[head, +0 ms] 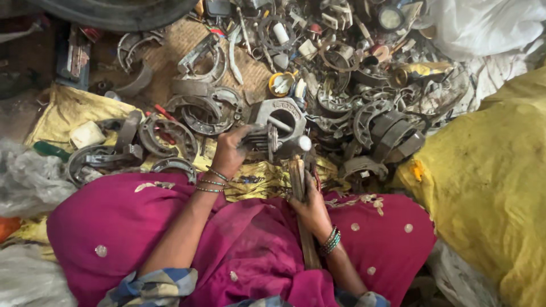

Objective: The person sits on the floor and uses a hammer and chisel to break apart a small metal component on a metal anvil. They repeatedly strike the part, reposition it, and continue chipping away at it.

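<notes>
left hand (230, 150) gripping metal casting (278, 122), right hand (310, 207) holding hammer (298, 176)

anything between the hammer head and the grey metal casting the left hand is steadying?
Nothing visible. The left hand grips the grey cast-metal part from its left; the right hand holds the wooden-handled hammer, whose steel head already sits against the part's lower edge.

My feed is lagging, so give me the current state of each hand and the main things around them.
left hand: gripping the grey metal part, held upright
right hand: closed on the wooden handle, upright
brake shoes: lying loose in the pile
yellow sack: bulging, at the right
</notes>
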